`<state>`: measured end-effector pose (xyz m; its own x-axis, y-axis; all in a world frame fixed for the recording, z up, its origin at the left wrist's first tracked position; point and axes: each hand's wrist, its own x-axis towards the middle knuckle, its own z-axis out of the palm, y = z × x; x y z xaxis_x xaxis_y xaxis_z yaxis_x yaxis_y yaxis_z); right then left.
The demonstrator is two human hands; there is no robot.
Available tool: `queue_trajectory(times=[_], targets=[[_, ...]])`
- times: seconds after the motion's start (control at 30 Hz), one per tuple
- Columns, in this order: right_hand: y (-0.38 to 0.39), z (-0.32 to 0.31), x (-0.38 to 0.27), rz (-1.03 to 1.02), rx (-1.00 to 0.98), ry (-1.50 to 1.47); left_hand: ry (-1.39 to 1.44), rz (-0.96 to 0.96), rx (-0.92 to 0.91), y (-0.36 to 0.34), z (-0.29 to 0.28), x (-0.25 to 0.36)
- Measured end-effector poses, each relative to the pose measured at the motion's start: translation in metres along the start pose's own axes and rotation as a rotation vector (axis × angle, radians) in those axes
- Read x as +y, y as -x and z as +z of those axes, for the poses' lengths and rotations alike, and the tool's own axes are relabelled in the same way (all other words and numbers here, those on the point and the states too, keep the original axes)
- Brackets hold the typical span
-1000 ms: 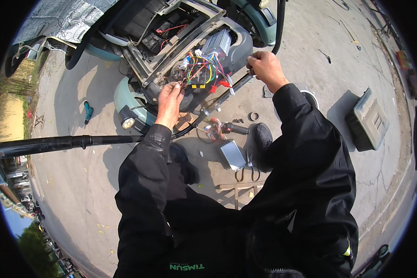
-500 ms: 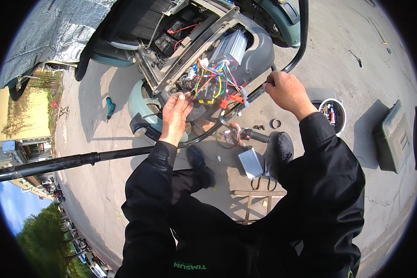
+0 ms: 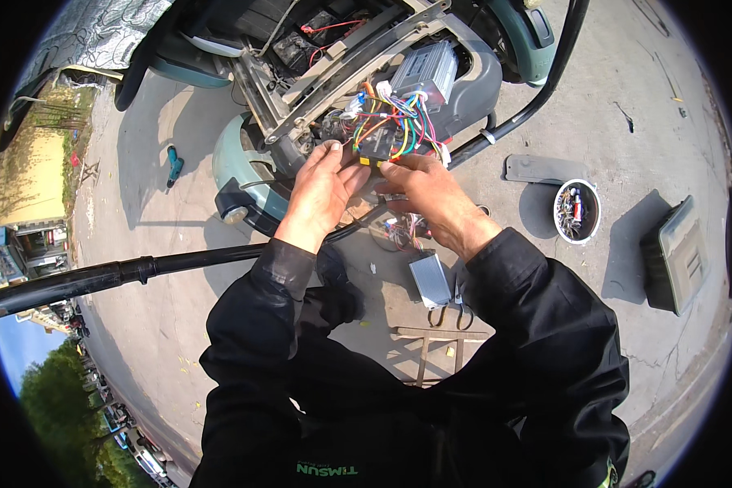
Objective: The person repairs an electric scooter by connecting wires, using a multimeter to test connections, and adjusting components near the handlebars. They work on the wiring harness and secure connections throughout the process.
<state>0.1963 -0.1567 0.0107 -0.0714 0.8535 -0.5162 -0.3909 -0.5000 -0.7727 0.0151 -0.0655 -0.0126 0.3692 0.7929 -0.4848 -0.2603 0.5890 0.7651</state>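
In front of me is a bundle of coloured wires (image 3: pixel 403 114) on an opened vehicle. My left hand (image 3: pixel 315 195) is palm up at the left of the bundle, thumb and forefinger pinched on a thin wire. A black box with yellow labels (image 3: pixel 376 150) sits among the wires. At its lower right edge my right hand (image 3: pixel 439 199) has its fingers curled against it; some fingertips are hidden. Just beyond is a finned silver controller (image 3: pixel 427 73), with the wires fanning out below it.
The black handlebar tube (image 3: pixel 187 259) crosses from the left. On the ground lie a second silver controller (image 3: pixel 429 281), scissors (image 3: pixel 459 293) and a teal power drill (image 3: pixel 173 167). A white bucket of small parts (image 3: pixel 577 211) and a grey bin (image 3: pixel 679 256) stand to the right.
My right hand has moved left and in to the black box from beside the tube. My left hand stays by the wires. The whole view has shifted slightly.
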Motion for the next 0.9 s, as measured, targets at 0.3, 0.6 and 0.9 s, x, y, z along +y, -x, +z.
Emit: queue_trajectory(times=[0.3,0.6,0.9], targets=[[-0.034,0.044,0.023,-0.684,0.351,0.192,0.113,-0.014,0.000,-0.026,-0.003,0.012],[-0.035,-0.017,-0.041,-0.573,0.552,0.231,0.228,0.050,0.121,-0.034,0.007,0.012],[-0.021,-0.066,-0.060,-0.687,0.310,0.291,0.300,0.004,0.104,-0.037,0.008,0.016]])
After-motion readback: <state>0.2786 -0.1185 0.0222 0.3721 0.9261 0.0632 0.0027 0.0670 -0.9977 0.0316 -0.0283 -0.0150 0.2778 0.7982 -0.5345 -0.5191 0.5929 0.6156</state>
